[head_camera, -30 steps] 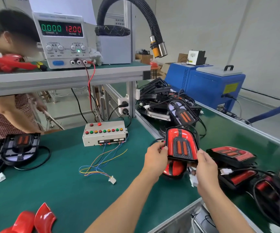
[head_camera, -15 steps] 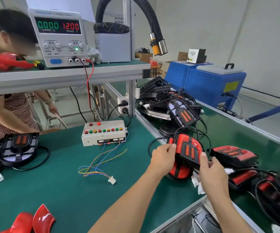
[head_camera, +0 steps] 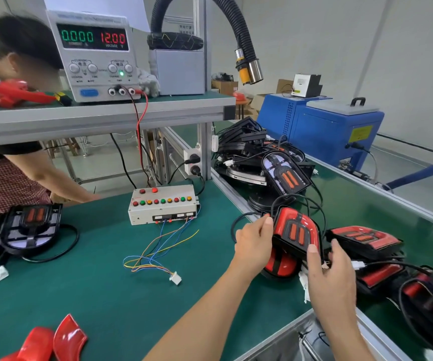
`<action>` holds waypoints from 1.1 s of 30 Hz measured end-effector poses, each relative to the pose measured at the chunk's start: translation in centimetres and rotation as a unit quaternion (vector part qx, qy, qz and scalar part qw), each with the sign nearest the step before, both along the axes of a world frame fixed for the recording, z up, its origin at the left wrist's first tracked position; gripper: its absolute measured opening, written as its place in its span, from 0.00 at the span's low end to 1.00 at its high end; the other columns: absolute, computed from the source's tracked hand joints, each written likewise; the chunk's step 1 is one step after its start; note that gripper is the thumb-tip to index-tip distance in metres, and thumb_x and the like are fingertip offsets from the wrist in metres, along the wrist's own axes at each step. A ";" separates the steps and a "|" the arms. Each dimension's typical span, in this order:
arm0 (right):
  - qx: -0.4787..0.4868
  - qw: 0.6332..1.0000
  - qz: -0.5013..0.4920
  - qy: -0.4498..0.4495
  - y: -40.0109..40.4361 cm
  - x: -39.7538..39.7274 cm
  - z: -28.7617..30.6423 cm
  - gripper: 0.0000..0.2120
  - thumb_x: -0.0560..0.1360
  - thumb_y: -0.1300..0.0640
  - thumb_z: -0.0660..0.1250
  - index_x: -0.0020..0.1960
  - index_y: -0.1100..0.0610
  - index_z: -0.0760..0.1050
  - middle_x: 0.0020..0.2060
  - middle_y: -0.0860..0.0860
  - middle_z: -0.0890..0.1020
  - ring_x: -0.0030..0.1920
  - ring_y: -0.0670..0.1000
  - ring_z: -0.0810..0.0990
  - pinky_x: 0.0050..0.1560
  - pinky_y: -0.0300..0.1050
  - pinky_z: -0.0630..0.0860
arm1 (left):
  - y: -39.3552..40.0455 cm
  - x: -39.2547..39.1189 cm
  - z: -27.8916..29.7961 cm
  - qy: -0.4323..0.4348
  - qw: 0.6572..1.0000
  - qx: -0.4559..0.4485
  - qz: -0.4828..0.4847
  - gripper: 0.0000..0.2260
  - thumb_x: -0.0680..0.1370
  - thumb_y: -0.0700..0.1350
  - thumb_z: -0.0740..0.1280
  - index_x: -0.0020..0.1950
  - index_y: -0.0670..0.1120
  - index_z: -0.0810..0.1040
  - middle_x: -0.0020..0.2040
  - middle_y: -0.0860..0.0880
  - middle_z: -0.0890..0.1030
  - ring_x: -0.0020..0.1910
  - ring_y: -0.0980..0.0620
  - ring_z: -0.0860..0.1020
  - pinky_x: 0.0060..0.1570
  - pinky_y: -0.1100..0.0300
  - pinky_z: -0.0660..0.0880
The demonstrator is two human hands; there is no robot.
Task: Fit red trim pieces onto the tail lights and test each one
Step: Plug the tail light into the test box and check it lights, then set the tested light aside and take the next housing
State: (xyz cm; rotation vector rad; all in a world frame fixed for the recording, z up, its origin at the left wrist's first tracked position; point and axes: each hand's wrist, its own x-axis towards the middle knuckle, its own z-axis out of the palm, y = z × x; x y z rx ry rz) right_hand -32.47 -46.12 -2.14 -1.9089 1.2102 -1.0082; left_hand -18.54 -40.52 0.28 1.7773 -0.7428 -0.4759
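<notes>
— Hands first: what are yours doing?

— Your left hand [head_camera: 253, 242] is gripping the left edge of a tail light [head_camera: 295, 231], thumb up by its top corner. Your right hand [head_camera: 331, 276] is at the light's lower right edge, its thumb [head_camera: 313, 252] pressing against the black rim; the other fingers are curling loosely beside it, and whether they are grasping anything is hard to tell.

— And where is that light sitting?

— You are holding it tilted, face toward you, at the seam between the green bench [head_camera: 101, 295] and the conveyor [head_camera: 382, 204]. It is wearing its red trim around the orange bars, and it is resting over another red-trimmed light [head_camera: 280, 267] lying under it.

— What is lying around you?

— More finished lights [head_camera: 363, 239] are sitting to your right on the conveyor, with a heap of untrimmed black ones [head_camera: 285, 175] farther back. Loose red trim pieces [head_camera: 54, 340] are lying at the bench's near left corner. The button box [head_camera: 163, 204] is standing mid-bench, its coloured wires trailing to a white plug [head_camera: 175, 278] lying free. The power supply [head_camera: 94, 56] on the shelf is showing 0.000 and 12.00. Another person [head_camera: 15, 142] is leaning in at the far left.
</notes>
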 end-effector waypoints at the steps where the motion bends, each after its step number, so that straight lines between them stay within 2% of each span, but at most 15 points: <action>1: -0.016 1.000 -0.012 -0.019 0.7 -0.3 0.0 0.33 0.82 0.41 0.60 0.79 0.59 0.62 0.77 0.56 0.68 0.77 0.56 0.64 0.77 0.61 0.63 | 0.1 0.1 -0.2 0.002 1.000 -0.010 0.004 0.22 0.83 0.62 0.52 0.42 0.49 0.75 0.39 0.50 0.77 0.50 0.44 0.72 0.54 0.44 0.73; 3: -0.042 0.996 -0.020 -0.074 2.4 -0.9 0.0 0.34 0.79 0.37 0.57 0.77 0.57 0.66 0.74 0.53 0.69 0.74 0.56 0.66 0.73 0.62 0.67 | 0.7 0.5 -0.6 0.007 0.999 -0.032 0.030 0.22 0.83 0.61 0.51 0.34 0.50 0.65 0.33 0.55 0.71 0.45 0.46 0.70 0.48 0.48 0.70; 4: -0.062 0.992 -0.013 -0.109 3.5 -1.1 -0.1 0.34 0.77 0.37 0.57 0.76 0.57 0.68 0.73 0.52 0.70 0.72 0.57 0.69 0.71 0.60 0.70 | 1.2 0.7 -0.7 0.015 0.998 -0.043 0.050 0.20 0.84 0.59 0.52 0.34 0.54 0.65 0.33 0.58 0.71 0.45 0.47 0.72 0.50 0.50 0.70; 6: -0.123 0.979 0.025 -0.161 5.9 -1.3 -0.5 0.30 0.78 0.42 0.58 0.71 0.60 0.74 0.68 0.52 0.75 0.66 0.57 0.75 0.66 0.47 0.73 | 2.9 1.5 -1.0 0.036 0.993 -0.072 0.092 0.16 0.85 0.57 0.53 0.41 0.58 0.73 0.40 0.60 0.76 0.49 0.53 0.75 0.52 0.60 0.71; 9: -0.166 0.963 0.113 -0.179 9.8 -0.1 -1.0 0.19 0.79 0.49 0.59 0.59 0.59 0.81 0.57 0.51 0.82 0.55 0.49 0.80 0.55 0.30 0.72 | 6.5 3.0 -0.8 0.049 0.985 -0.094 0.135 0.16 0.85 0.55 0.55 0.50 0.54 0.82 0.48 0.60 0.83 0.48 0.68 0.78 0.45 0.73 0.67; 11: -0.135 0.958 0.179 -0.178 12.2 1.5 -1.2 0.14 0.78 0.48 0.60 0.51 0.50 0.83 0.48 0.44 0.84 0.45 0.43 0.80 0.46 0.28 0.72 | 9.4 4.2 -0.3 0.047 0.982 -0.100 0.152 0.15 0.85 0.53 0.58 0.49 0.54 0.83 0.47 0.58 0.85 0.49 0.65 0.79 0.46 0.70 0.69; 13: -0.085 0.957 0.233 -0.151 13.9 3.7 -1.6 0.12 0.77 0.46 0.61 0.42 0.43 0.82 0.40 0.41 0.84 0.37 0.42 0.79 0.38 0.29 0.72 | 12.7 5.5 0.5 0.036 0.980 -0.100 0.168 0.12 0.84 0.49 0.61 0.47 0.54 0.83 0.43 0.56 0.86 0.46 0.60 0.81 0.47 0.64 0.72; 16: 0.034 0.954 0.282 -0.094 14.8 7.3 -2.9 0.16 0.81 0.50 0.67 0.35 0.46 0.80 0.33 0.42 0.83 0.34 0.44 0.79 0.37 0.32 0.71 | 18.1 7.9 1.4 0.018 0.976 -0.084 0.199 0.11 0.82 0.44 0.64 0.44 0.52 0.84 0.40 0.55 0.86 0.42 0.57 0.82 0.47 0.59 0.76; 18: 0.099 0.947 0.302 -0.042 14.7 9.5 -3.5 0.17 0.81 0.52 0.68 0.33 0.48 0.79 0.29 0.46 0.80 0.32 0.45 0.76 0.37 0.35 0.70 | 21.9 9.9 1.7 0.002 0.972 -0.064 0.228 0.10 0.80 0.43 0.65 0.43 0.52 0.84 0.38 0.54 0.86 0.38 0.56 0.82 0.42 0.60 0.76; 21: 0.115 0.947 0.300 0.017 15.1 11.7 -4.0 0.18 0.81 0.48 0.66 0.33 0.50 0.79 0.26 0.46 0.77 0.29 0.47 0.70 0.36 0.43 0.69 | 27.4 13.6 1.7 -0.004 0.946 -0.043 0.322 0.09 0.79 0.43 0.67 0.39 0.49 0.83 0.32 0.53 0.84 0.33 0.53 0.77 0.38 0.58 0.74; 25: 0.099 0.963 0.250 0.030 15.8 12.5 -4.4 0.21 0.79 0.45 0.69 0.29 0.50 0.79 0.24 0.45 0.77 0.32 0.52 0.75 0.35 0.42 0.69 | 33.3 18.3 0.2 0.008 0.890 -0.014 0.456 0.11 0.78 0.45 0.66 0.37 0.43 0.77 0.33 0.47 0.79 0.33 0.49 0.74 0.36 0.58 0.69; 28: 0.081 0.969 0.232 0.029 16.1 12.9 -4.3 0.21 0.75 0.40 0.69 0.29 0.50 0.78 0.23 0.41 0.77 0.31 0.52 0.76 0.34 0.41 0.68 | 35.4 21.6 -1.4 0.026 0.866 0.059 0.496 0.17 0.80 0.47 0.65 0.32 0.45 0.69 0.28 0.48 0.71 0.27 0.50 0.67 0.30 0.60 0.63; 30: 0.046 0.972 0.228 0.036 16.4 13.2 -4.5 0.24 0.77 0.46 0.72 0.25 0.53 0.75 0.22 0.41 0.76 0.28 0.48 0.74 0.30 0.41 0.68 | 35.7 23.5 -2.2 0.062 0.855 0.107 0.504 0.16 0.81 0.52 0.64 0.38 0.43 0.72 0.32 0.46 0.74 0.30 0.48 0.70 0.31 0.60 0.62; 31: 0.024 0.973 0.226 0.036 16.5 13.2 -4.5 0.25 0.78 0.49 0.73 0.25 0.56 0.74 0.21 0.41 0.75 0.28 0.48 0.74 0.28 0.36 0.66 | 35.5 24.4 -2.5 0.080 0.848 0.126 0.509 0.17 0.82 0.54 0.63 0.45 0.40 0.74 0.37 0.43 0.78 0.33 0.48 0.72 0.31 0.59 0.62; 33: -0.009 0.972 0.233 0.040 16.9 13.1 -4.1 0.25 0.77 0.53 0.75 0.23 0.57 0.72 0.19 0.43 0.72 0.27 0.44 0.72 0.31 0.34 0.69 | 35.1 26.4 -2.8 0.089 0.839 0.152 0.515 0.20 0.82 0.55 0.62 0.55 0.37 0.75 0.45 0.40 0.82 0.39 0.48 0.73 0.33 0.57 0.63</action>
